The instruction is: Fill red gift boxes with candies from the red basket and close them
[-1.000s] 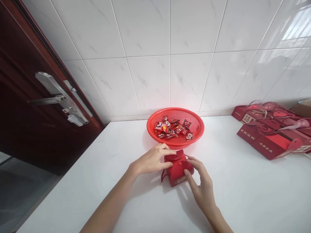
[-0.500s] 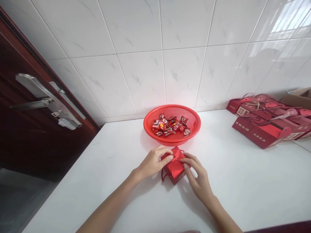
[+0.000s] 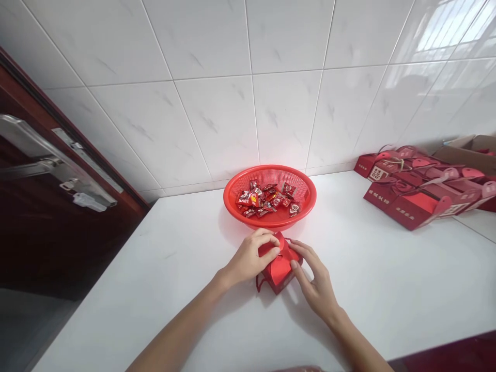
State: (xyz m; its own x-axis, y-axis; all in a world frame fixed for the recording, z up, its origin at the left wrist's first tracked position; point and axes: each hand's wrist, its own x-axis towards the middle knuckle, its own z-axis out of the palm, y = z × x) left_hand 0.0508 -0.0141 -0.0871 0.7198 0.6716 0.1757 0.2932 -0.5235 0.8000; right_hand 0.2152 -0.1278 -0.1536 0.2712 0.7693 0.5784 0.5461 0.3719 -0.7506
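A small red paper gift box (image 3: 280, 270) with overlapping curved top flaps sits on the white countertop, a red cord handle hanging at its left. My left hand (image 3: 248, 257) pinches a top flap between thumb and forefinger near the middle of the lid. On the opposite side, my right hand (image 3: 316, 279) grips the box, its thumb on the near right edge and its fingers by the far right corner. Just behind the box stands a red plastic basket (image 3: 271, 224) holding several wrapped candies (image 3: 267, 199). What is inside the box is hidden.
Several red boxes with handles (image 3: 411, 204) lie piled at the right against the tiled wall (image 3: 209, 119). Behind them is an open cardboard box (image 3: 461, 155). A dark red door (image 3: 46, 227) with a metal handle and keys is at the left, beyond the countertop's edge (image 3: 104, 281).
My right fingers have shifted from the flaps' middle to the box's right side. My left hand still pinches the flap. The view has turned slightly right.
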